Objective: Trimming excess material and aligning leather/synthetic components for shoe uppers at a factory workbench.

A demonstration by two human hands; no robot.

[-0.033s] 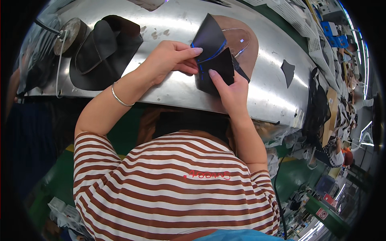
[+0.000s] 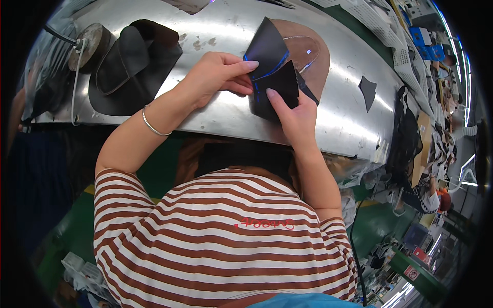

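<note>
Both my hands hold black leather pieces just above a shiny metal table (image 2: 205, 31). My left hand (image 2: 218, 74) pinches the left edge of a larger black leather piece (image 2: 266, 50) marked with thin blue lines. My right hand (image 2: 294, 117) comes from below, its thumb pressing a smaller black leather piece (image 2: 281, 84) onto the larger one. Behind the pieces a brown oval board (image 2: 314, 59) lies on the table. A thin silver bangle (image 2: 153, 126) circles my left wrist.
A pile of black leather pieces (image 2: 128, 66) lies at the table's left, beside a round metal disc (image 2: 90, 43) with a cable. A small black scrap (image 2: 367, 92) lies to the right. Cluttered benches and baskets run along the far right.
</note>
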